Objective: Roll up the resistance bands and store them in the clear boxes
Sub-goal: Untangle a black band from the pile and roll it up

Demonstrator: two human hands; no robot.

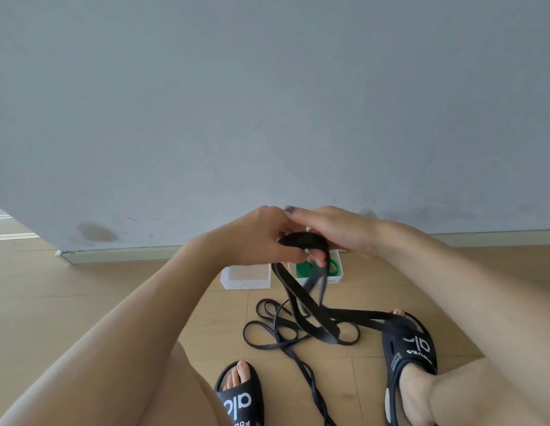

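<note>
Left clear box (245,277) sits on the floor by the wall, right clear box (336,276) beside it holding a green band (307,268). Left hand (261,238) and right hand (335,230) both grip the rolled part of the black band (301,239) above the boxes. Its loose loops trail on the floor toward the right slipper (409,345).

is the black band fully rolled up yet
No, only partly. Both hands, left and right, hold a small coil of the black band; the rest hangs down and lies in loose loops on the floor.
</note>
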